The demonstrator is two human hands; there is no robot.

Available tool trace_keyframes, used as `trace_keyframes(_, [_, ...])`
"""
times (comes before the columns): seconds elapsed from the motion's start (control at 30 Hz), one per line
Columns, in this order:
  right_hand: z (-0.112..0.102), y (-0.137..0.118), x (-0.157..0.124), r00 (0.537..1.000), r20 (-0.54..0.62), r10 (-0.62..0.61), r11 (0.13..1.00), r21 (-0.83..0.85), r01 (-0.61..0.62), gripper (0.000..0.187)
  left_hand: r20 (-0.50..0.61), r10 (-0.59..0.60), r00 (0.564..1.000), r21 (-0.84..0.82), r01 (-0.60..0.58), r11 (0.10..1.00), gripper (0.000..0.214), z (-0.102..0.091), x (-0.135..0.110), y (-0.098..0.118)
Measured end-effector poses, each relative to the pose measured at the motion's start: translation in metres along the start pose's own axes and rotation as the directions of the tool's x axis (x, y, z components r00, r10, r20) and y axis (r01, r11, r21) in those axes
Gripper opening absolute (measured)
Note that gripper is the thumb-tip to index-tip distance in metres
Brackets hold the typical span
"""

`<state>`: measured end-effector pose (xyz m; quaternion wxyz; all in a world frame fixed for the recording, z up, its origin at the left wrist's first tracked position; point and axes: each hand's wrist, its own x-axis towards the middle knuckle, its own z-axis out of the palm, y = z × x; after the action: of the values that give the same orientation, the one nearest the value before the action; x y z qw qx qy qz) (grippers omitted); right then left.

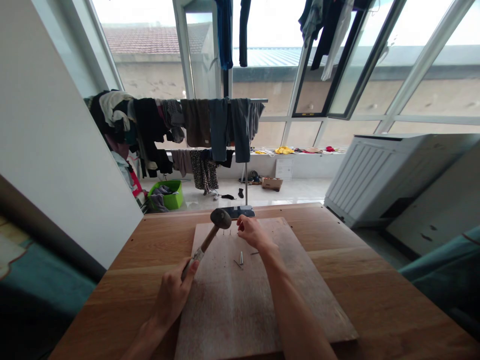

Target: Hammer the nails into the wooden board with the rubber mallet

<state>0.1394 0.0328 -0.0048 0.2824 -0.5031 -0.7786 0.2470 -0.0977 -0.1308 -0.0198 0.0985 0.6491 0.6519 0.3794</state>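
- We are gripping the hammer (210, 234) low on its handle, left hand (172, 295) fingers wrapped tight. Its head is hovering over the board's far edge, likely for leverage.
- Our right hand (252, 232) fingers are pinching something too small to tell beside that head.
- Spare nails (240, 260) are lying mid-board (232, 310), within reach.
- The board is covering the surface (360, 280), probably shielding it.

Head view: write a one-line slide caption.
Left hand holds a wooden-handled dark hammer above a worn wooden board; right hand near loose metal nails.
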Motion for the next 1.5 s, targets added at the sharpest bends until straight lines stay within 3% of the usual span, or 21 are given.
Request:
trace_keyframes(0.23, [0.004, -0.001, 0.000, 0.999, 0.034, -0.011, 0.997, 0.073, 0.009, 0.030, 0.006, -0.019, 1.000, 0.007, 0.019, 1.000, 0.053, -0.001, -0.001, 0.001])
trace_keyframes(0.47, [0.004, 0.011, 0.000, 0.999, 0.031, -0.015, 0.989, 0.146, 0.010, 0.030, 0.043, -0.033, 0.999, -0.019, 0.034, 0.999, 0.051, -0.007, 0.003, 0.022])
trace_keyframes(0.77, [0.010, 0.017, 0.003, 0.999, -0.042, -0.006, 0.987, 0.159, 0.012, 0.017, 0.137, -0.032, 0.990, -0.045, 0.039, 0.998, 0.048, 0.001, 0.011, 0.039])
trace_keyframes(1.1, [0.011, 0.018, 0.003, 1.000, -0.014, 0.007, 0.978, 0.209, -0.004, 0.025, 0.127, -0.069, 0.990, -0.024, 0.073, 0.997, 0.054, 0.001, 0.011, 0.041])
trace_keyframes(1.4, [0.007, 0.016, 0.002, 0.999, -0.048, -0.025, 0.982, 0.186, 0.034, 0.022, 0.196, -0.091, 0.976, -0.002, 0.093, 0.996, 0.052, 0.005, 0.008, 0.037])
trace_keyframes(1.5, [0.008, 0.018, 0.003, 0.999, -0.040, -0.027, 0.982, 0.185, 0.034, 0.024, 0.162, -0.087, 0.983, -0.002, 0.089, 0.996, 0.050, 0.010, 0.007, 0.035])
